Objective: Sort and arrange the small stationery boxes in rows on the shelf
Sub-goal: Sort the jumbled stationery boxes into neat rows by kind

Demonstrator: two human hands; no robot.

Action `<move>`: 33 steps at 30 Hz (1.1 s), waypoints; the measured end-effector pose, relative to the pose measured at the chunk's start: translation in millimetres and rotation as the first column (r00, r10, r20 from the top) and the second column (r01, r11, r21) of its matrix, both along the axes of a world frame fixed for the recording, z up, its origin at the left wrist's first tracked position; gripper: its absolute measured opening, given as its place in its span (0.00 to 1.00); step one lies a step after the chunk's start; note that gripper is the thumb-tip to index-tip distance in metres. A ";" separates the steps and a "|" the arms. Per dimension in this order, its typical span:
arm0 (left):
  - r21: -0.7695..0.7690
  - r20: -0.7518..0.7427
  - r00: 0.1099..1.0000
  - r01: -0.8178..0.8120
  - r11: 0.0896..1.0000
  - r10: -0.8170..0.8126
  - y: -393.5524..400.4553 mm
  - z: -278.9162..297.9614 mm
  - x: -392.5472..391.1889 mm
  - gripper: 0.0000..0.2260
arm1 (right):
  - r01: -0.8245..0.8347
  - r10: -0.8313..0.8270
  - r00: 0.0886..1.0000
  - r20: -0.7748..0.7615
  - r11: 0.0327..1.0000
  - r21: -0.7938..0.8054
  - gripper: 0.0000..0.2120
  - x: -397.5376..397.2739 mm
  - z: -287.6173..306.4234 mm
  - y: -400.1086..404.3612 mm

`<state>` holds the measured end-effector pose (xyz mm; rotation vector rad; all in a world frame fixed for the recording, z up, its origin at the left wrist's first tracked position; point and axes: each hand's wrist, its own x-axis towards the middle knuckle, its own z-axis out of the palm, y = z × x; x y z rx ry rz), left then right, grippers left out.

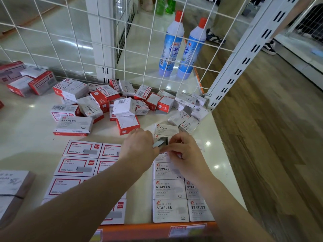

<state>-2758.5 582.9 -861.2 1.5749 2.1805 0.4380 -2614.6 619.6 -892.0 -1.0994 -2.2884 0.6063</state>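
Both my hands meet over the middle of the white shelf (35, 137). My left hand (138, 145) and my right hand (183, 152) together hold one small grey staples box (160, 143), fingers pinching its ends. Below them lie neat rows of grey STAPLES boxes (169, 189) on the right and rows of red-framed staple boxes (76, 165) on the left. A loose heap of mixed red and grey boxes (122, 105) lies toward the back of the shelf.
A white wire grid (97, 41) closes the shelf's back. Two blue bottles (181, 48) stand behind it. A slotted white upright (244, 55) marks the right corner. More red boxes (29, 81) sit at the far left, a grey stack (12, 191) at the near left. Orange front edge (139, 227).
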 end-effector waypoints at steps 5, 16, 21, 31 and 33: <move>-0.004 0.118 0.991 -0.065 0.998 0.065 1.1 1.9 2.3 0.08 | -0.008 0.008 1.000 0.023 1.000 0.000 0.13 3.2 -0.2 -1.1; 0.023 0.191 0.981 0.023 0.999 -0.027 -2.2 -5.0 -9.0 0.07 | -0.019 0.020 1.000 -0.015 0.999 0.047 0.18 5.2 -1.8 -3.4; 0.044 0.131 0.989 0.068 0.997 -0.074 -1.6 -3.6 -7.7 0.07 | -0.015 0.015 1.000 -0.025 1.000 0.003 0.16 6.4 -0.5 -4.7; 0.028 0.236 0.971 0.031 0.999 -0.037 1.0 -3.2 -10.1 0.06 | -0.009 0.005 0.999 -0.048 0.997 -0.072 0.13 7.4 -0.4 -4.9; 0.020 0.266 0.964 0.019 1.000 -0.024 0.5 -3.2 -10.1 0.07 | 0.004 -0.007 0.998 -0.058 0.998 -0.055 0.12 7.7 1.4 -5.2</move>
